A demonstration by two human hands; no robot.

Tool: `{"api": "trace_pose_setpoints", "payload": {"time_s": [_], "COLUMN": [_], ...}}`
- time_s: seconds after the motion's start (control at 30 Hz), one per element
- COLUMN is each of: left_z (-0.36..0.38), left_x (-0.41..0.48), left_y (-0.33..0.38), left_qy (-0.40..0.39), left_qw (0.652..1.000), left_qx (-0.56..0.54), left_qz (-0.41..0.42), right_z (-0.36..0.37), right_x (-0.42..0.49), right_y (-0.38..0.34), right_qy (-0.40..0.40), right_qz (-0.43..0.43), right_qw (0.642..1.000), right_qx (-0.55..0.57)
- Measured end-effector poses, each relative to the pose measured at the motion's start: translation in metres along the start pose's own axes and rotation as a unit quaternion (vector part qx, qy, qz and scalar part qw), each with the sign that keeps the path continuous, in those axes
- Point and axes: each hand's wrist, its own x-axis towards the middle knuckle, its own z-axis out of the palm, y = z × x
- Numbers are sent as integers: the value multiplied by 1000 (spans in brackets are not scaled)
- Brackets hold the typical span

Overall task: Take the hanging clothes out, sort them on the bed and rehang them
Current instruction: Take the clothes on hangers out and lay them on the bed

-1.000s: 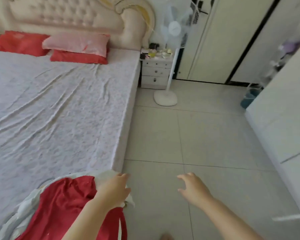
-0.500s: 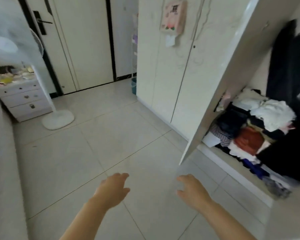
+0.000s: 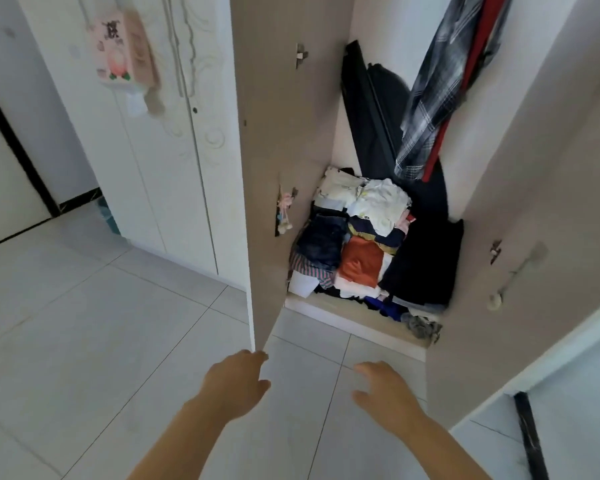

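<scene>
Head view: has turned from the bed to the open wardrobe (image 3: pixel 388 26).
Left hand (image 3: pixel 238 382): loose, holds nothing, near the door (image 3: pixel 278 133) edge.
Right hand (image 3: pixel 387 393): loose, empty too.
Clothes (image 3: pixel 437 91): hanging high inside, well apart from both hands.
Next: probably reach up for them.

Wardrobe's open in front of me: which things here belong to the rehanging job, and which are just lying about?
Job: plaid shirt, red garment, black hanging clothes.
Lying about: clothes pile, grey rag beside it, pink box on the closed door.
</scene>
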Motion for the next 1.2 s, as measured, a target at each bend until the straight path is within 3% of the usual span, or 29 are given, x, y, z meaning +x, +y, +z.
{"api": "trace_pose_setpoints", "payload": {"time_s": [0.33, 0.53, 0.73, 0.93, 1.2], "left_z": [-65, -122, -184, -257, -361], "left_x": [186, 274, 359, 429, 499], "left_y": [48, 84, 144, 203, 259], "left_qy": [13, 74, 140, 231, 376], "left_qw": [989, 977, 957, 937, 880], "left_qx": [38, 37, -20, -82, -120], "left_qz": [139, 196, 252, 249, 263], "right_z": [-86, -160, -253, -358, -499], "right_x": [115, 175, 248, 317, 393], "right_y": [10, -2, 7, 14, -3], "right_qy": [105, 178, 248, 300, 393], "right_qz": [59, 37, -27, -105, -185], "right_qw": [993, 983, 968, 947, 900], "right_qx": [8, 28, 35, 48, 44]}}
